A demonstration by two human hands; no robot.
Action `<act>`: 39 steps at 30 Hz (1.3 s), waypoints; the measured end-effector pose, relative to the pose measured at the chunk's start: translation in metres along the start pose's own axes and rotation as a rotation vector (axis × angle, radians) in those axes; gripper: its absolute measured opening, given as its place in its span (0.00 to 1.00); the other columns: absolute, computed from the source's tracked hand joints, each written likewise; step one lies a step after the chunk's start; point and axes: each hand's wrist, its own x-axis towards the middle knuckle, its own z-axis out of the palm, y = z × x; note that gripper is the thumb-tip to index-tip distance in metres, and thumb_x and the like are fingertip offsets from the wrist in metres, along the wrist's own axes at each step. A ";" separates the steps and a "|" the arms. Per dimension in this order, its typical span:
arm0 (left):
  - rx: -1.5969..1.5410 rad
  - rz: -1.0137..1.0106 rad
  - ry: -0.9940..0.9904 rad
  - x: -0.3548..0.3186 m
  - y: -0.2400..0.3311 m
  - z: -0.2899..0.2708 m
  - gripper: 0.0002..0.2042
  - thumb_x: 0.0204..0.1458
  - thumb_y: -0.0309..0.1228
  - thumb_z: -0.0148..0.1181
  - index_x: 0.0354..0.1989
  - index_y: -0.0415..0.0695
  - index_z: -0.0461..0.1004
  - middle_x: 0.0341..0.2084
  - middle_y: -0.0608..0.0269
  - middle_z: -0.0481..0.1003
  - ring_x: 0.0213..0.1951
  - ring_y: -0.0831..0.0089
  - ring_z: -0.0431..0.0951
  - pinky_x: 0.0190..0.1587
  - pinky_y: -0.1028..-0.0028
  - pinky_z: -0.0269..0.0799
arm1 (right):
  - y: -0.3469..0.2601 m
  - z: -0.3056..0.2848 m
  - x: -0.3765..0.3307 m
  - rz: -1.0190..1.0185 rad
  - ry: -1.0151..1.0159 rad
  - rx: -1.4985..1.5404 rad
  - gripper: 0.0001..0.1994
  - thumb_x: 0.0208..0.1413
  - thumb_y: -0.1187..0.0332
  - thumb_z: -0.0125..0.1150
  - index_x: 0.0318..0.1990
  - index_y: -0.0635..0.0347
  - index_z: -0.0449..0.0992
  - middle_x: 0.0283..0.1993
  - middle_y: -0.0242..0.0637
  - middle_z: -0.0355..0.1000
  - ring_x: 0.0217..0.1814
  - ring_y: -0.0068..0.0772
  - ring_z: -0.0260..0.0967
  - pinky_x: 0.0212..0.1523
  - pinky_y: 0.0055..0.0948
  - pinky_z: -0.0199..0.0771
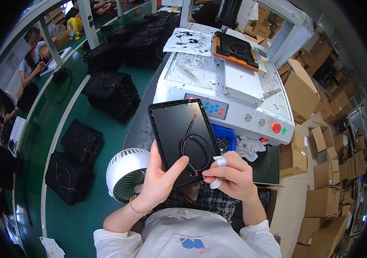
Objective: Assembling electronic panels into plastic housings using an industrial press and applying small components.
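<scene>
Black plastic panel (183, 139), centre of the frame, held in both your hands.
Your left hand (160, 180) grips its lower edge; your right hand (231, 176) (fingertips capped white) seemingly pinches the looped cable (194, 148).

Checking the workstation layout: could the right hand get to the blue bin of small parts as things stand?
Probably yes, once freed. The right hand is pinching the wire loop on the black panel, and the blue bin sits just beyond it with nothing visible between.
</scene>
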 end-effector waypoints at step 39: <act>0.062 -0.159 -0.316 -0.022 -0.050 0.011 0.30 0.66 0.30 0.39 0.70 0.50 0.28 0.66 0.55 0.47 0.68 0.68 0.50 0.66 0.66 0.52 | -0.027 -0.035 0.019 0.380 -0.372 -0.424 0.50 0.35 0.42 0.71 0.65 0.59 0.60 0.58 0.62 0.55 0.59 0.65 0.58 0.58 0.47 0.64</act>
